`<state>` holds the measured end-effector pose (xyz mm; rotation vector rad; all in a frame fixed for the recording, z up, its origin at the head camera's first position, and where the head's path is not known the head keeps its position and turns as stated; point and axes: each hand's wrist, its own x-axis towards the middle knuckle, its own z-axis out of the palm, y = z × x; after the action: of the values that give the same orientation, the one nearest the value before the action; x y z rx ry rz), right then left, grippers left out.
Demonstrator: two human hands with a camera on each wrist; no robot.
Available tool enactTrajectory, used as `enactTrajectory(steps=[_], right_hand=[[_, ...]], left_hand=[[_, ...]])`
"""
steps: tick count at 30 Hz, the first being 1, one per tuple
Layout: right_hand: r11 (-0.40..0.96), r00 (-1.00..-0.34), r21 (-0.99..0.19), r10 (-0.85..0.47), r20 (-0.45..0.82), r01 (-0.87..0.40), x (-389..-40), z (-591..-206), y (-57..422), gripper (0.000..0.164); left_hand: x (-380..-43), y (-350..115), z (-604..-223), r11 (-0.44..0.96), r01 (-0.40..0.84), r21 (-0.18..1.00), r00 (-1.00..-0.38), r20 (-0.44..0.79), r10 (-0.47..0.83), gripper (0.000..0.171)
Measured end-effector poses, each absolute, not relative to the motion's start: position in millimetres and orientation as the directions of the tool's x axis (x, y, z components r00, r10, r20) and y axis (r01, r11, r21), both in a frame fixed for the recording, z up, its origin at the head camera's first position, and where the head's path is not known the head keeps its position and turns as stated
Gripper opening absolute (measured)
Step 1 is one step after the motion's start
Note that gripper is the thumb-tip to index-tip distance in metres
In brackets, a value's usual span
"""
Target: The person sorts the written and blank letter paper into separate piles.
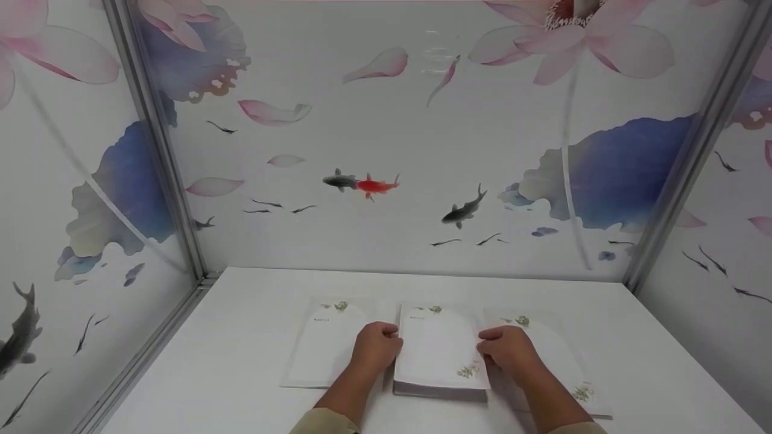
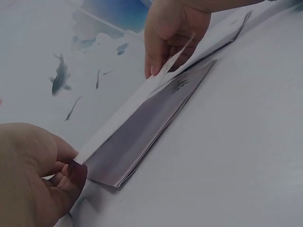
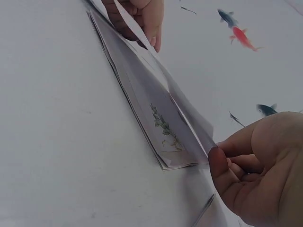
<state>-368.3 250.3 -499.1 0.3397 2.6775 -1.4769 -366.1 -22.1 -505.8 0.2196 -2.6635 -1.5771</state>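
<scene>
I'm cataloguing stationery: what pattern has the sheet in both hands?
White sheet with greenish plant motifs; best in head view.

A plant-printed white rectangular paper sheet [image 1: 440, 343], pinched by the left hand [image 1: 375, 348] and right hand [image 1: 509, 351], is raised along its near edge above a white paper stack [image 3: 144, 111], lower centre.

Matt, smooth paper on the raised sheet [image 1: 440, 346]; slick white tabletop [image 1: 241, 343] below; glossy back wall [image 1: 374, 241] gleaming, satiny metal posts [image 1: 154, 129], soft cloth sleeve [image 1: 325, 423]!
</scene>
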Motion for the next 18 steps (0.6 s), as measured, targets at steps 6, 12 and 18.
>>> enactTrajectory(steps=[6,12,18], right_hand=[[0.526,-0.978,-0.825,0.135,-0.161,0.208,-365.3,-498.4,251.2,0.035],[0.553,-0.975,-0.803,0.137,-0.175,0.222,-366.1,-500.7,251.3,0.034],[0.548,-0.978,-0.811,0.138,-0.154,0.205,-366.2,-499.7,250.3,0.035]], left_hand=[[-363.7,-23.2,-505.2,0.498,-0.07,0.864,-0.993,-0.011,-0.12,0.026],[-363.9,-22.2,-506.9,0.519,-0.084,0.851,-0.993,-0.028,-0.116,0.024],[-366.8,-21.8,-508.1,0.529,-0.075,0.846,-0.993,-0.017,-0.114,0.024]])
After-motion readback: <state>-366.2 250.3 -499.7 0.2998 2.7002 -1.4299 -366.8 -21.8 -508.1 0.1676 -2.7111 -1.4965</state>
